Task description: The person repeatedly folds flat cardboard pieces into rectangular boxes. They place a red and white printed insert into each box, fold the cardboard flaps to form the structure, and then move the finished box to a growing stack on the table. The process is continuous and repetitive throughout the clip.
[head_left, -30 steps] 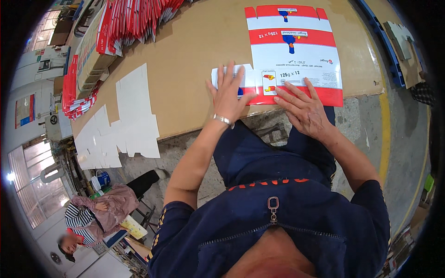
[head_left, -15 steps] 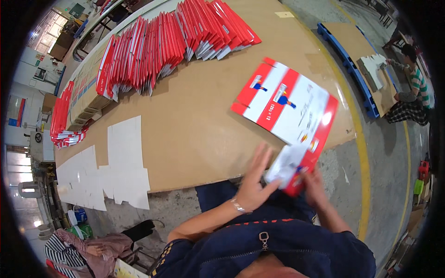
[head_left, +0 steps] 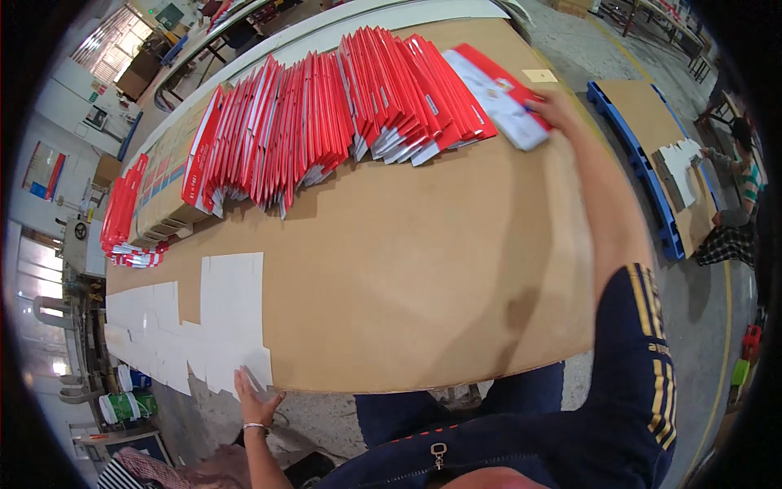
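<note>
With my arm stretched to the far right of the table, my right hand (head_left: 555, 112) grips the edge of a folded red-and-white carton (head_left: 509, 106). That carton stands tilted beside the right end of a long row of folded red cartons (head_left: 391, 98). My left hand (head_left: 257, 401) is at the near table edge with its fingers apart and nothing in it. Its fingertips are by the lower corner of the flat white cardboard blanks (head_left: 232, 306); whether they touch is hard to tell.
Brown cardboard covers the table (head_left: 407, 269). A brown box (head_left: 167, 179) stands within the row at left, with more red cartons (head_left: 122, 204) beyond it. Past the table's right side, a blue pallet (head_left: 639, 175) lies on the floor near a seated person (head_left: 737, 196). Another person's clothing shows lower left.
The carton, earlier held flatter near me between both hands, is now folded narrow and at the row's right end in my right hand. My left hand has let go and moved left.
</note>
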The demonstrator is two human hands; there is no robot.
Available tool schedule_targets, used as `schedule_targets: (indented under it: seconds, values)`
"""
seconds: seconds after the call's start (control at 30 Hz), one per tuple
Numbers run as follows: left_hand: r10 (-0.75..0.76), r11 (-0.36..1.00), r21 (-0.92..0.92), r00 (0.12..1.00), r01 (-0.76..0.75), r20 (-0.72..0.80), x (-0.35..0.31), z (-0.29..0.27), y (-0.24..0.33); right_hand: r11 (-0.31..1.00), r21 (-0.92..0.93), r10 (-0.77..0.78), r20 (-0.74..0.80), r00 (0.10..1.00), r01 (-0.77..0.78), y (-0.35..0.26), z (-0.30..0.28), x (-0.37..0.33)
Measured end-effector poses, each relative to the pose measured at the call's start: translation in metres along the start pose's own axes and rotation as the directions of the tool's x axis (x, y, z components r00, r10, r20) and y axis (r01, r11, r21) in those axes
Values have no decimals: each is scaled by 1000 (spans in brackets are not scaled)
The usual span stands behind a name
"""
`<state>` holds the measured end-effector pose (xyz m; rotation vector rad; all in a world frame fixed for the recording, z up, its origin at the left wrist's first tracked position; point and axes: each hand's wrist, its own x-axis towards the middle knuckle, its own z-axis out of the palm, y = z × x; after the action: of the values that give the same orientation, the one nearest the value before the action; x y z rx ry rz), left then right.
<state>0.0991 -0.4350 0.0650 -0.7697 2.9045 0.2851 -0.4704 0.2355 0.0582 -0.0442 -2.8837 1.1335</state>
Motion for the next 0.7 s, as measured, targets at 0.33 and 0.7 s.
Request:
schedule_targets:
  seconds: [0.33, 0.7]
  values:
    - [186, 982, 118, 886, -150, -424, -12, -16, -2, 921, 319, -136, -273, 952, 223, 41, 71, -116]
    - [825, 471, -76, 469, -879, -315, -61, -47, 140, 503, 205, -864, 133, 485, 840, -280, 177, -474]
